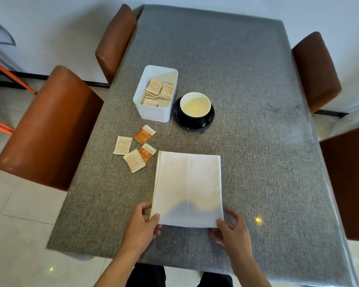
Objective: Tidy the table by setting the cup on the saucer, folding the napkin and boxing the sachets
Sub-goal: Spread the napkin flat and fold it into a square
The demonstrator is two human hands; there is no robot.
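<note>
Two hands pinch the near corners of a white napkin on the grey bench.

Left hand (pixel 142 224) has thumb over and fingers under the near left corner of the napkin (pixel 188 189); right hand (pixel 230 227) grips the near right corner the same way, both closed on the cloth. The napkin lies flat as a rectangle, long axis running away from the person, its far short edge toward the cup (pixel 195 104). That cup sits upright on the black saucer (pixel 179 119), just right of the white box (pixel 155 114), which holds several sachets. Four loose sachets (pixel 136 149) lie on the bench (pixel 257 141) between box and napkin, left of the napkin's far corner.
</note>
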